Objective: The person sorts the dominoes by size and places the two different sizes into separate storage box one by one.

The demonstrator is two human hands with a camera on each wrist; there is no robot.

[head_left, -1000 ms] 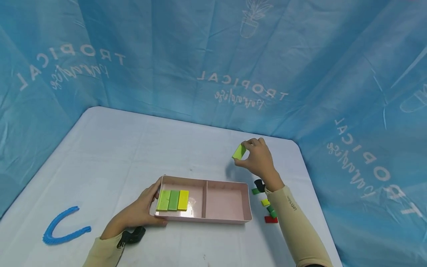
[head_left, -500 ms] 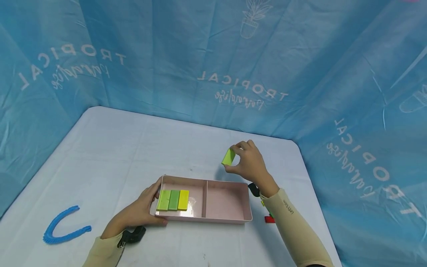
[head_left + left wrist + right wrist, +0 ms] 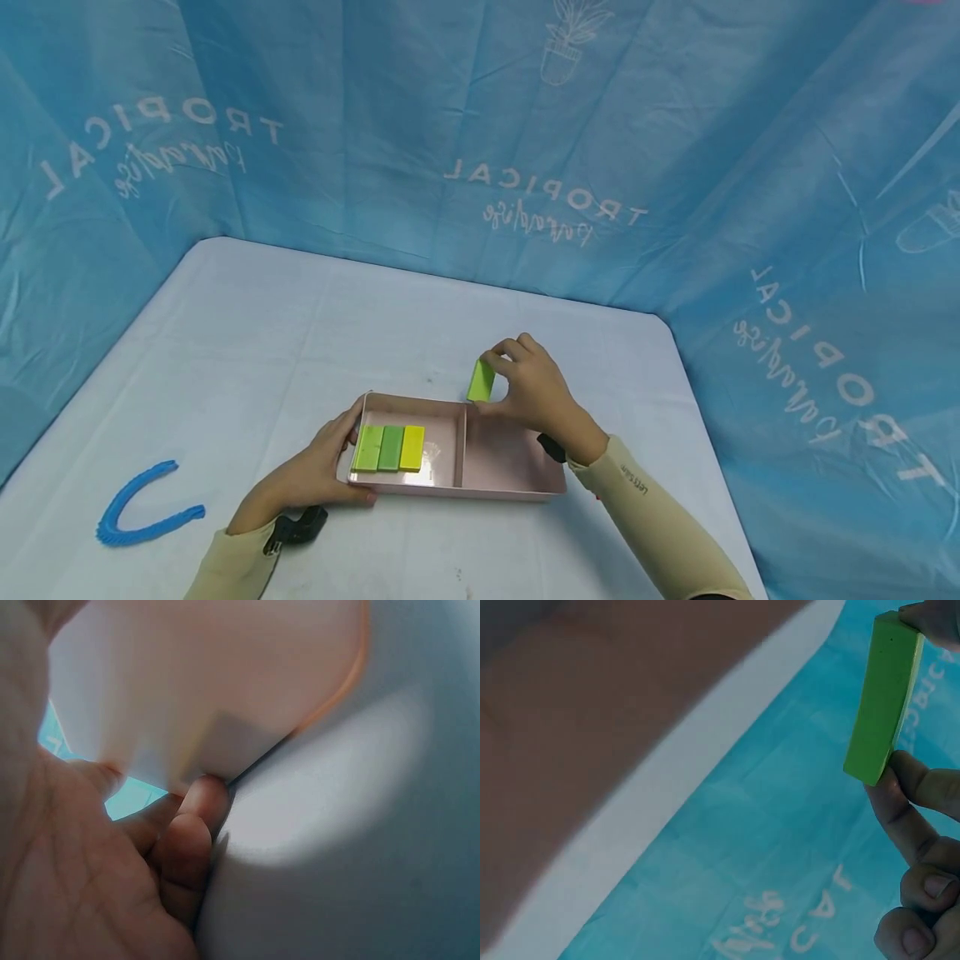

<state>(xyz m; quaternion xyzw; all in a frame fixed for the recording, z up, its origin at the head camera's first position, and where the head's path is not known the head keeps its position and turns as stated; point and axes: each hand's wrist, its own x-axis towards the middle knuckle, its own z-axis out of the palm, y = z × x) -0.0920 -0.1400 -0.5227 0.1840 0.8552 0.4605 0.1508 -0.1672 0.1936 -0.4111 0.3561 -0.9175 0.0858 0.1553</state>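
A pink two-compartment box (image 3: pixel 513 493) lies on the table. My left hand (image 3: pixel 324 467) grips its left end, thumb along the near side and fingers at the far left corner; in the left wrist view the curled fingers (image 3: pixel 187 847) touch the box wall (image 3: pixel 247 667). Inside the left compartment, a lime block (image 3: pixel 368 448), a green block (image 3: pixel 391 448) and a yellow block (image 3: pixel 412 448) lie side by side. Above the far rim near the divider, my right hand (image 3: pixel 534 390) pinches another lime block (image 3: pixel 482 381) by its ends, between thumb and fingers (image 3: pixel 904 825).
A blue ridged, U-shaped strip (image 3: pixel 123 508) lies at the table's left. Beyond the white table (image 3: pixel 322 317) hangs a blue printed curtain (image 3: pixel 420 125). A sliver of red (image 3: pixel 597 497) shows beside the right forearm, which hides what lies there.
My right hand has carried the lime block left and toward me, from the far right to above the box's far rim. The forearm now covers the loose blocks. My left hand keeps its place.
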